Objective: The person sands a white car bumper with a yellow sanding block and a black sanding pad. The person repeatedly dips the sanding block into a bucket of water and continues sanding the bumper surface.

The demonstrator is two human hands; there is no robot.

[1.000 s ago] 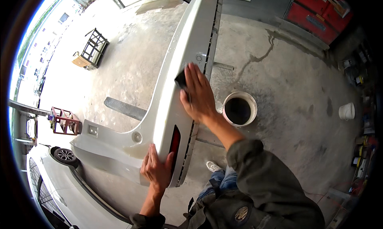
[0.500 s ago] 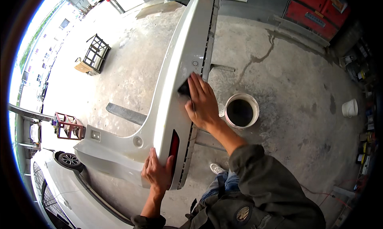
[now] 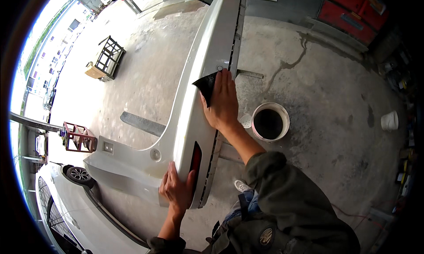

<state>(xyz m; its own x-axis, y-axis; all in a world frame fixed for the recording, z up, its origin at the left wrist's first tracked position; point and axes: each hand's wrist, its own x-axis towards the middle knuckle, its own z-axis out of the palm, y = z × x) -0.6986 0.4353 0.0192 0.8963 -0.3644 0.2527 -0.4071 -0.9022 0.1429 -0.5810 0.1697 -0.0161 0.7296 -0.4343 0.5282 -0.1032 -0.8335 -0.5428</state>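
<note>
A long silver-white car bumper [image 3: 186, 118] stretches away from me, with a narrow red reflector [image 3: 196, 159] at its near end. My right hand [image 3: 222, 104] presses a black sheet of sandpaper [image 3: 206, 85] against the bumper's upper face, just short of a small round sensor ring [image 3: 219, 68]. The sheet's left part sticks out from under the fingers, its corner lifted. My left hand [image 3: 175, 188] lies on the near end beside the reflector, fingers stretched along the surface and thumb apart, with nothing in it.
A white bucket [image 3: 285, 110] of dark liquid stands on the floor right of the bumper. Metal support bars [image 3: 143, 123] reach out beneath it. A pale car [image 3: 66, 201] is parked at the lower left. Farther right sit a small white bucket [image 3: 389, 121] and a red cabinet [image 3: 340, 22].
My right hand has slid a little farther up the bumper with the sandpaper, and more of the sheet now shows. The left hand keeps its place on the near end.
</note>
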